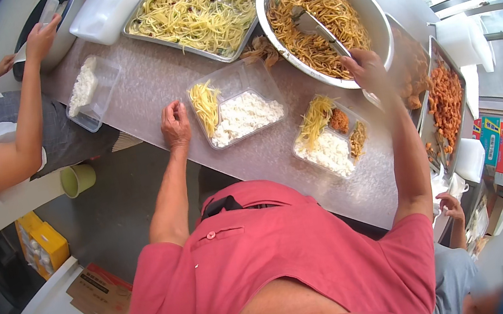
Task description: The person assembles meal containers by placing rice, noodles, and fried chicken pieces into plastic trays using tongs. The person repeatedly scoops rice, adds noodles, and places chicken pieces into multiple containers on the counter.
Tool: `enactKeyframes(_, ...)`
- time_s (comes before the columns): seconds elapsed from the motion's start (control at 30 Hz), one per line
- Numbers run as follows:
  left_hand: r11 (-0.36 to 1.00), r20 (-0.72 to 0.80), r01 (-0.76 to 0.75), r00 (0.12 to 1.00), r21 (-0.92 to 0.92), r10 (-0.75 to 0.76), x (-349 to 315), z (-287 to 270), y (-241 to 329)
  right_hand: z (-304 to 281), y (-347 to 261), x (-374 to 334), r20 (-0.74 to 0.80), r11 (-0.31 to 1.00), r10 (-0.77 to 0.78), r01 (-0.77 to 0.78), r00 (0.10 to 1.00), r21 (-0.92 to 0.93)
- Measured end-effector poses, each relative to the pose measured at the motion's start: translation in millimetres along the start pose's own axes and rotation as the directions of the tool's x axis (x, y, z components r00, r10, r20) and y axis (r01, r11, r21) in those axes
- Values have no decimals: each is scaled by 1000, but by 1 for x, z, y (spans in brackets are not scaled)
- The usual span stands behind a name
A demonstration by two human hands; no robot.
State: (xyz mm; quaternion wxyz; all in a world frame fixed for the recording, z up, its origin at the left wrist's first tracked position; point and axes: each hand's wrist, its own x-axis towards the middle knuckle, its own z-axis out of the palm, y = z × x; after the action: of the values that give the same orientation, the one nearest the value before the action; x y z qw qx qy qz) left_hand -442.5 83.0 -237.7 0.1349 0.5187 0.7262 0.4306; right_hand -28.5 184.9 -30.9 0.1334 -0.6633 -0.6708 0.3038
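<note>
My right hand [367,68] is closed round metal tongs [325,32], whose tips reach into brown noodle-like strips [313,1] in a large round metal bowl [380,11]. My left hand [176,126] rests loosely curled at the left side of a see-through divided container [261,71], with nothing visible in its fingers. In that container, white rice [252,115] fills the front section and yellow shreds [205,105] the left one; its back sections are bare. To the right stands a fuller container [345,174] with rice, yellow shreds, an orange-red food and brownish shreds.
Behind stands a metal tray [183,49] heaped with yellow shreds. A tray of reddish-brown pieces [445,102] sits at right. At left, a person [20,133] holds a utensil beside a rice container [104,107] at the table edge. Another person's hand [451,206] is at right.
</note>
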Motion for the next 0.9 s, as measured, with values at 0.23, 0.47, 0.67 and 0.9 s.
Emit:
enactKeyframes(0.23, 1000, -1, 0, 1000, -12, 0, 0, 1, -1, -23, -33, -26, -85, 996, -83, 79, 993, -49)
enactKeyframes(0.47, 1000, -16, -17, 1000, -12, 17, 0, 1, -1, -41, -62, -50, -154, 984, -176, 178, 972, 1)
enactKeyframes(0.67, 999, -38, -38, 999, -14, 38, 2, 2, -8, -38, -92, -78, -136, 983, -80, 101, 987, 156)
enactKeyframes(0.9, 998, -59, -57, 997, -26, 55, 0, 0, -7, 33, -70, -91, -107, 968, -248, 242, 963, -66)
